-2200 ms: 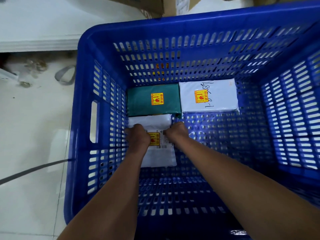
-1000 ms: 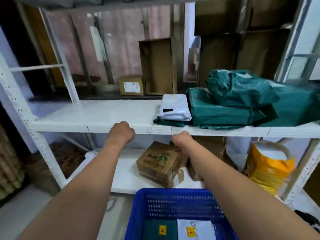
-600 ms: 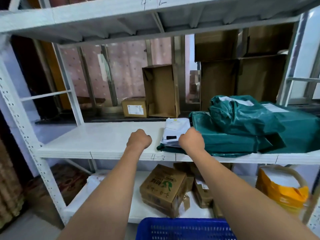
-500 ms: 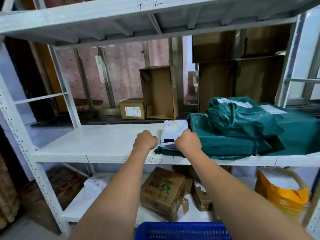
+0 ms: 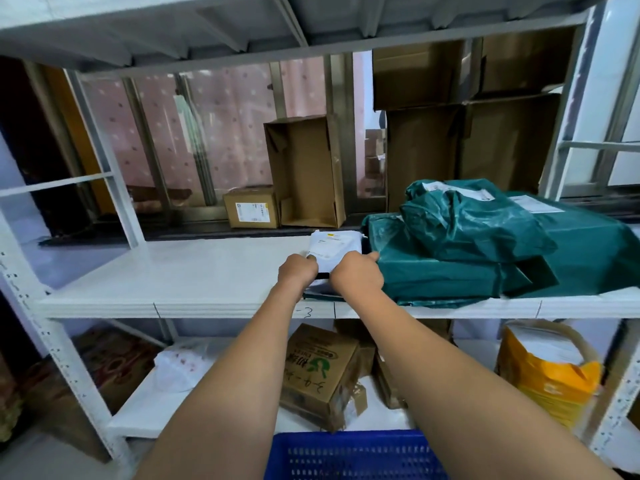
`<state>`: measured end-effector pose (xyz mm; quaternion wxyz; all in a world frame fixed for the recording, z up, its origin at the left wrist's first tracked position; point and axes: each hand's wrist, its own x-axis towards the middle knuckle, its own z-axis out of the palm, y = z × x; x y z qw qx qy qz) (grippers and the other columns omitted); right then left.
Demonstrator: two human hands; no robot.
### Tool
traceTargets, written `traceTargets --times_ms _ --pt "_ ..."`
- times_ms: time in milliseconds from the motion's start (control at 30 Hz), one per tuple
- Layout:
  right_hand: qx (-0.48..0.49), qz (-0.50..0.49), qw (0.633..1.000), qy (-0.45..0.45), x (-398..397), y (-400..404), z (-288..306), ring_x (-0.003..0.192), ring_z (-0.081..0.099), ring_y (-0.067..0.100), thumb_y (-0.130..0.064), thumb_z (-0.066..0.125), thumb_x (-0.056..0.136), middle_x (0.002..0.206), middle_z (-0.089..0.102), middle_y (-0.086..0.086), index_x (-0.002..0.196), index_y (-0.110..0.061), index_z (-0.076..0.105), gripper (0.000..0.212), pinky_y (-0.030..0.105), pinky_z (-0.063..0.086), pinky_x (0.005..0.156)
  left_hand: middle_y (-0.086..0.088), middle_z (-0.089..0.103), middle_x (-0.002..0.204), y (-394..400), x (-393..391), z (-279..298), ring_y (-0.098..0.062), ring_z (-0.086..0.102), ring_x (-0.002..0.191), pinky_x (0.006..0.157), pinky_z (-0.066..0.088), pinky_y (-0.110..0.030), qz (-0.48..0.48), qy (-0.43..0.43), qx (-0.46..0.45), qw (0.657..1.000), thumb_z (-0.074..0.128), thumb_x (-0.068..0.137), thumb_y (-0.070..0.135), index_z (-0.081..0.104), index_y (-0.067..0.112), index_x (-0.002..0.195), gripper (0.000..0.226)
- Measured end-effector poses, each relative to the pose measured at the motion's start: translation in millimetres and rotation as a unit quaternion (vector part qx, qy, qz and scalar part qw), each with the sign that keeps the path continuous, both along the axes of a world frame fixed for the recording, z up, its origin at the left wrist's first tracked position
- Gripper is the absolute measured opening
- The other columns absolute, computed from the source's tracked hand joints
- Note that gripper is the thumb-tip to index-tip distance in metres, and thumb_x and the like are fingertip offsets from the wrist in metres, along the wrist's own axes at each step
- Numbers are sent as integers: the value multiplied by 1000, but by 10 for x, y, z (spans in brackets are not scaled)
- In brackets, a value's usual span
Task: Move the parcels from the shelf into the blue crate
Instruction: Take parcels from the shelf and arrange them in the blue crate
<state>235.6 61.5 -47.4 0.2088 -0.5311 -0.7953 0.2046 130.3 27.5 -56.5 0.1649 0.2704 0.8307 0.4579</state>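
Observation:
A small white parcel lies on the white shelf, on top of a thin green parcel whose edge shows under my wrists. My left hand grips the white parcel's near left edge and my right hand grips its near right edge. Right of it, large green parcels are piled on the shelf. The blue crate stands below me at the bottom of the view, with only its far rim showing.
A small taped carton and an open cardboard box stand behind the shelf. The lower shelf holds a printed carton, a white bag and a yellow bag. White shelf uprights frame both sides.
My hands left the white parcel in the crate and rose to the shelf. They moved together and closed on the white parcel there.

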Motion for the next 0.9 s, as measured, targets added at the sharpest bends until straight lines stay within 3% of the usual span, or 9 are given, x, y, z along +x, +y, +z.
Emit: traceTargets --times_ms 167,233,333,533,633,700,767,800,900 --pt "-2 -15 999 52 46 -130 -100 103 61 26 -19 52 92 137 38 20 125 -6 54 35 31 45 73 -17 64 115 -203 -184 -160 -37 63 101 87 56 -47 6 -119 64 991 51 93 39 55 3 122 46" --pt "-5 -29 996 83 72 -164 -174 103 62 30 -27 48 95 134 46 21 128 -3 50 41 33 44 74 -16 65 110 -317 -196 -253 -33 65 95 84 58 -43 0 -146 84 986 61 92 35 56 3 119 42" --pt "-18 -24 993 115 172 -164 -361 111 58 36 -31 42 98 125 57 19 126 -1 46 42 37 45 79 -10 69 94 -585 -160 -441 -24 65 75 64 57 -32 -64 -235 88 966 69 89 23 60 5 115 33" --pt "-144 88 973 160 520 -93 -1074 90 66 35 -45 43 94 104 67 15 107 -12 60 39 42 56 76 -10 72 102 -1033 -74 -1209 -24 68 90 71 58 -35 -154 -287 49 944 68 84 -1 56 13 121 42" --pt "-236 132 949 164 689 -135 -1549 82 65 23 -56 49 92 106 66 5 124 -19 57 49 36 57 66 -13 70 116 -1117 21 -1690 -24 69 93 63 59 -31 -179 -304 50 934 64 81 -13 57 8 124 48" --pt "-268 147 937 170 801 -184 -1819 85 62 15 -60 56 88 111 65 -1 125 -22 54 53 28 50 60 -12 69 118 -1162 54 -1969 -22 69 97 70 60 -32 -201 -306 19 930 62 79 -18 59 10 121 50" --pt "-319 165 915 184 886 -220 -2143 93 63 10 -57 69 81 119 64 -6 128 -27 48 60 27 51 65 -9 68 122 -1208 41 -2301 -21 65 109 89 56 -33 -231 -302 -42 924 64 77 -19 59 12 122 55" --pt "-354 170 897 202 927 -218 -2356 98 65 9 -52 77 75 121 65 -8 130 -27 49 66 31 55 75 -7 68 124 -1237 45 -2494 -22 63 115 95 53 -34 -255 -301 -73 916 66 76 -20 59 13 124 59" --pt "-435 179 842 263 1045 -192 -2937 110 67 16 -28 88 69 121 69 -5 131 -22 54 71 43 49 102 -2 68 121 -1311 100 -3014 -19 62 113 90 54 -32 -274 -297 -121 906 65 71 -27 55 22 122 71"
